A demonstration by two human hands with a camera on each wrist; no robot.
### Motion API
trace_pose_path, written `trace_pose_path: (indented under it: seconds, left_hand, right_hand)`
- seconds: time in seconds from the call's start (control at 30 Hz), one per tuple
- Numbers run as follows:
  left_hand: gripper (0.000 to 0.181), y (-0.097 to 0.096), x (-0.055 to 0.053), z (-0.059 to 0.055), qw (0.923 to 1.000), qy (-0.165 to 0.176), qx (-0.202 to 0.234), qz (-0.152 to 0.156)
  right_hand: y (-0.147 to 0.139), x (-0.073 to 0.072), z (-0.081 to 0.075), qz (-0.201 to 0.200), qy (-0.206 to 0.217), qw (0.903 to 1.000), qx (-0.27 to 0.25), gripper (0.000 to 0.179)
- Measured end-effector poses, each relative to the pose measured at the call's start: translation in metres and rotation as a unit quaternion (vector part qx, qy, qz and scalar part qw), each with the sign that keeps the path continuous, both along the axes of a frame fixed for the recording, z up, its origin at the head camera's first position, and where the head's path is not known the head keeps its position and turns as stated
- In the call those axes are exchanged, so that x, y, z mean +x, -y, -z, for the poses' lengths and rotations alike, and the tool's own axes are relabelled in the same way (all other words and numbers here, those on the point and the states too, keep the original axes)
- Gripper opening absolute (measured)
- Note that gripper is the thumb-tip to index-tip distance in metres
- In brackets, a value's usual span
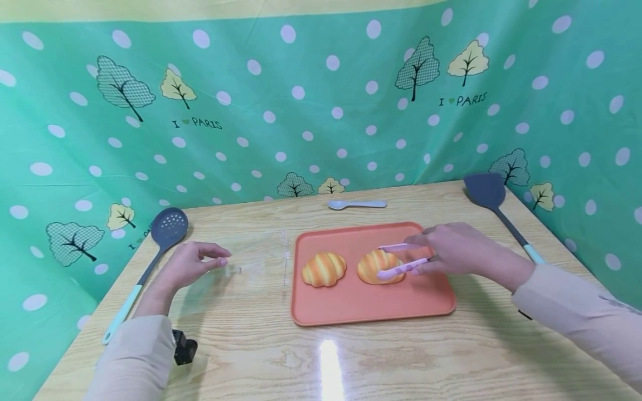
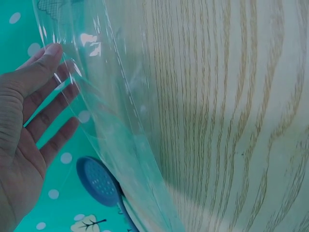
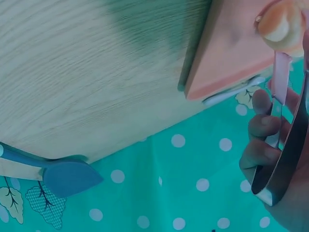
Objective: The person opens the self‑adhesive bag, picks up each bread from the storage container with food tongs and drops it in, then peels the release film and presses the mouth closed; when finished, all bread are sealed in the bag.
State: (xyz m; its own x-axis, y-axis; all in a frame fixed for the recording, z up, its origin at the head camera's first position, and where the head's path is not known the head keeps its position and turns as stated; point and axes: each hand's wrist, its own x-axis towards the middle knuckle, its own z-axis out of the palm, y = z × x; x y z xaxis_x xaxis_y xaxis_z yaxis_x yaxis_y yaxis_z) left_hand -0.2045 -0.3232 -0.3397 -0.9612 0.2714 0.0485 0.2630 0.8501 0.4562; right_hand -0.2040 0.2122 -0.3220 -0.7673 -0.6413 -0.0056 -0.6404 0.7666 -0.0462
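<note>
My left hand (image 1: 188, 264) pinches the edge of a clear plastic bag (image 2: 120, 106) left of the tray, its thumb and fingers on the film. The bag spreads thinly over the table toward the pink tray (image 1: 346, 309). In my right hand (image 1: 456, 248) are metal tongs (image 3: 292, 150) with pale purple tips, held over the tray. Their tips straddle the right croissant (image 1: 371, 266), which sits on the tray; whether they squeeze it I cannot tell. A second croissant (image 1: 324, 269) lies on the tray's left half.
A slotted skimmer (image 1: 169, 227) lies along the table's left side, a dark spatula (image 1: 485, 190) along the right. Behind the tray is a small pale spoon (image 1: 357, 204). A polka-dot curtain (image 1: 311, 72) hangs behind the wooden table (image 1: 251, 356).
</note>
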Motion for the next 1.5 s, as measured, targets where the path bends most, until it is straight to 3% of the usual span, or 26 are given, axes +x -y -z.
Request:
trace_pose_path:
  seconds: [0.47,0.67,1.13,1.3,1.5]
  left_hand:
    - [0.021,0.0,-0.004,0.006,0.9999,-0.007,0.004,0.011]
    - [0.021,0.001,-0.005,0.006,0.9999,-0.008,0.004,0.007]
    - [0.021,-0.001,-0.004,0.004,0.9999,-0.011,0.003,0.008]
    - [0.021,0.0,-0.005,0.005,0.9999,-0.011,0.003,0.008]
    - [0.022,0.0,-0.005,0.005,1.0,-0.008,0.002,0.005]
  right_hand:
    - [0.0,0.006,0.013,0.017,-0.026,0.9978,-0.058,0.047]
    - [-0.002,0.007,0.015,0.015,-0.031,0.9977,-0.058,0.049]
    - [-0.007,0.006,0.013,0.037,0.011,0.9987,-0.035,0.06]
    - [-0.006,0.003,0.011,0.031,0.018,0.9978,-0.055,0.053]
    - [-0.004,0.005,0.011,0.034,-0.008,0.9971,-0.068,0.042]
